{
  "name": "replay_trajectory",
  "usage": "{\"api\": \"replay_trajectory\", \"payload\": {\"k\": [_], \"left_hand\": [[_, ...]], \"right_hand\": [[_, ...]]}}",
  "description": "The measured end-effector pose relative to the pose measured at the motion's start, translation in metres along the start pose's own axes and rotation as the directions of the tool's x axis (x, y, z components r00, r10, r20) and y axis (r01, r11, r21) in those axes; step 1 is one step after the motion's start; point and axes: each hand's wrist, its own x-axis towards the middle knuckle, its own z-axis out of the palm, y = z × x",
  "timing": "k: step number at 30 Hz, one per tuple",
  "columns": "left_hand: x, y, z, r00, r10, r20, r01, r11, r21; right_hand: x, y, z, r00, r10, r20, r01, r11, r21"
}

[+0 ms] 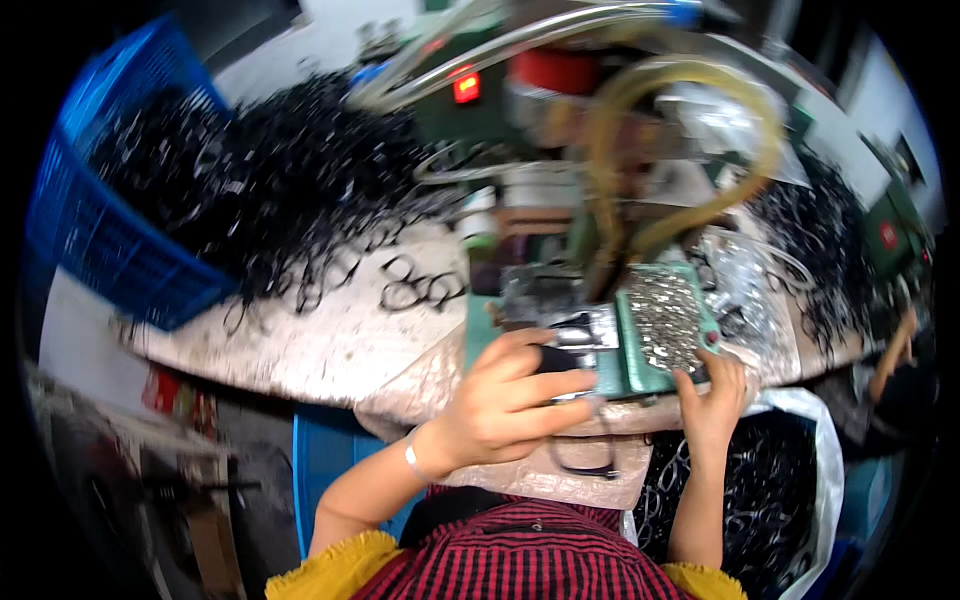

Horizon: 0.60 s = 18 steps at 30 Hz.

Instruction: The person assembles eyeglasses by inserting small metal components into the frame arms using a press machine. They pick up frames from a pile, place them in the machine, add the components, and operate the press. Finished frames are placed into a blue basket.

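My left hand (pixel 510 405) is closed, its fingers bent around a thin black eyeglass frame (pixel 588 470). The frame's lower part hangs below my fingertips, over the table's front edge; my fingers hide the rest. Just beyond that hand is a small metal machine fixture (pixel 590 328) with a dark part beside it. At the near right corner of a green tray (pixel 648 378) rests my right hand (pixel 715 395), thumb and forefinger apart. Many small silvery metal pieces (pixel 662 315) fill the tray. Whether a piece touches the right fingertips is too blurred to tell.
A yellowish hose (pixel 765 150) loops above the tray. Black frames (pixel 290 170) are heaped at left, beside a blue crate (pixel 120 235). More frames lie right and in a white-rimmed sack (pixel 825 470) below. Another person's arm (pixel 888 360) shows far right.
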Motion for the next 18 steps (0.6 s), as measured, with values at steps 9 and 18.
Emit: {"api": "replay_trajectory", "payload": {"k": [9,18], "left_hand": [[0.001,0.002,0.001,0.999,-0.041,-0.003,0.041,0.992,-0.117],[-0.002,-0.002,0.006,0.999,-0.034,-0.042,0.028,0.991,-0.134]], "right_hand": [[0.045,0.012,0.05,0.995,-0.014,-0.103,0.046,0.947,0.318],[0.052,-0.026,0.06,0.821,-0.57,-0.033,0.569,0.821,-0.034]]}}
